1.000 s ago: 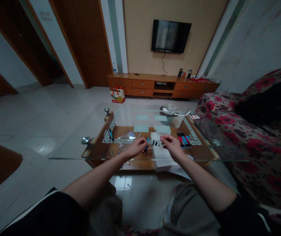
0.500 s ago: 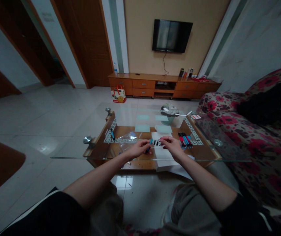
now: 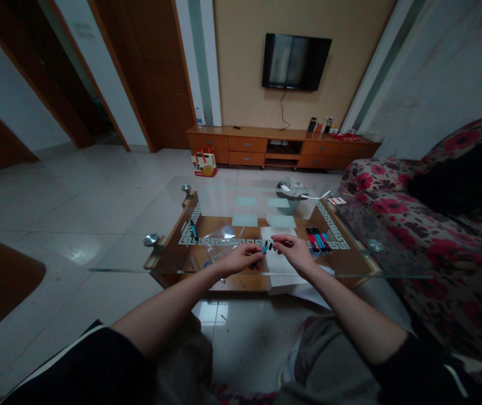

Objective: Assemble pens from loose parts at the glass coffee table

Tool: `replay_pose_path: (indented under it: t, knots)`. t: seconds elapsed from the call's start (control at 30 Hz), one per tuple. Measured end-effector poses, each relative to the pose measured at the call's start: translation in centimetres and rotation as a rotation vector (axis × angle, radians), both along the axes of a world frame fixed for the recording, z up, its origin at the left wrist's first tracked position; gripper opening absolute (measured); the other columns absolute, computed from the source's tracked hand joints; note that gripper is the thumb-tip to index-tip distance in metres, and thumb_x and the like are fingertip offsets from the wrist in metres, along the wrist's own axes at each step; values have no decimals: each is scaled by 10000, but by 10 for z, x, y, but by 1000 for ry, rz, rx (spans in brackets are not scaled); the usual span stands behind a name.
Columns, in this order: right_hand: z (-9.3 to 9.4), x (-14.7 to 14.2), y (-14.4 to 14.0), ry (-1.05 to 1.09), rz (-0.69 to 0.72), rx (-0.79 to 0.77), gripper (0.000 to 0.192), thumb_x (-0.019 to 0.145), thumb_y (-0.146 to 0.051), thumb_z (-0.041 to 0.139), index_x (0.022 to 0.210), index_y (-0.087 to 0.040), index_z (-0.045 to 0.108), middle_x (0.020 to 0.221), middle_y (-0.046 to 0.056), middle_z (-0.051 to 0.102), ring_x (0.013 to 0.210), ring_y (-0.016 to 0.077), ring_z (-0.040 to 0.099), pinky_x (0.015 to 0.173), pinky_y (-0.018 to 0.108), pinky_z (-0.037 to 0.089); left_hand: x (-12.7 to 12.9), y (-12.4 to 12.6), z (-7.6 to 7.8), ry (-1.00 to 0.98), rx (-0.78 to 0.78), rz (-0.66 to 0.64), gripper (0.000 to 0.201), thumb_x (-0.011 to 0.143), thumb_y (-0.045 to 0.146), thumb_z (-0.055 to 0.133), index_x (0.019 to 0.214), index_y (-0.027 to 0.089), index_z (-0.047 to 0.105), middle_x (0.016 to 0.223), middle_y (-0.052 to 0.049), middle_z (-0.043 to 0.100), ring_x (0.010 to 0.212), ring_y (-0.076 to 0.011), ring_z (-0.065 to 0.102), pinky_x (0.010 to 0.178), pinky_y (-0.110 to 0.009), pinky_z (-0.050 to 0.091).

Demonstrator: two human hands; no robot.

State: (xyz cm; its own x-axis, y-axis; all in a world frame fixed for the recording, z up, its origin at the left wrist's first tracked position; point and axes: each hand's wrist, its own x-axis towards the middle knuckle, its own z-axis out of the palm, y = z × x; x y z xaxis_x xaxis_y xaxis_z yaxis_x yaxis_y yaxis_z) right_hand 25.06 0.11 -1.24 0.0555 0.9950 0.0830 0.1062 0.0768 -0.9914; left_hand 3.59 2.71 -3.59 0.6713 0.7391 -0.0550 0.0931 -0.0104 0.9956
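Note:
My left hand (image 3: 239, 259) grips a blue and black pen (image 3: 262, 249) above the near part of the glass table (image 3: 122, 256). My right hand (image 3: 293, 251) is closed on a thin part at the pen's tip, right against my left hand; what that part is I cannot make out. Both hands hover over a white sheet of paper (image 3: 280, 264). A row of several red, blue and black pens (image 3: 317, 238) lies just right of my right hand. A clear plastic bag (image 3: 219, 237) lies just beyond my left hand.
A single blue pen (image 3: 193, 230) lies at the table's left end. A bowl with wrappers (image 3: 290, 193) stands at the far side. A floral sofa (image 3: 426, 225) borders the table on the right. A TV cabinet (image 3: 280, 147) and a red and yellow bag (image 3: 204, 162) stand across the tiled floor.
My hands have come closer together, and the thin part in my right hand now meets the pen's tip. The pen has tilted flatter and shifted slightly right.

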Motion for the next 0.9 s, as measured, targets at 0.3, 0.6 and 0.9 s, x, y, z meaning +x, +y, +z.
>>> replay_pose_path:
  t: [0.3,0.6,0.9]
  knots:
    - [-7,1,4,-62,79,124,320,709,-333,789,982,-177,728,925,76,753,870,211,707,838,373,570,-1,-1,1,-46,25,-40,367,840,467,663,1020,148,680,868,-41,655,686,-139,655,665,-264,526]
    - [-1,0,-1,-240,78,213,235,772,-295,727,982,-192,746,918,66,752,831,201,707,762,332,566,-1,-1,3,-32,41,-24,367,842,466,662,1012,142,680,857,-45,655,693,-138,644,678,-261,532]
    - [2,-2,-4,-298,122,259,218,804,-222,677,1012,-198,740,937,52,754,853,184,709,802,319,566,-1,-2,6,-54,51,-15,349,836,465,670,965,141,679,840,-37,649,677,-140,641,665,-277,535]
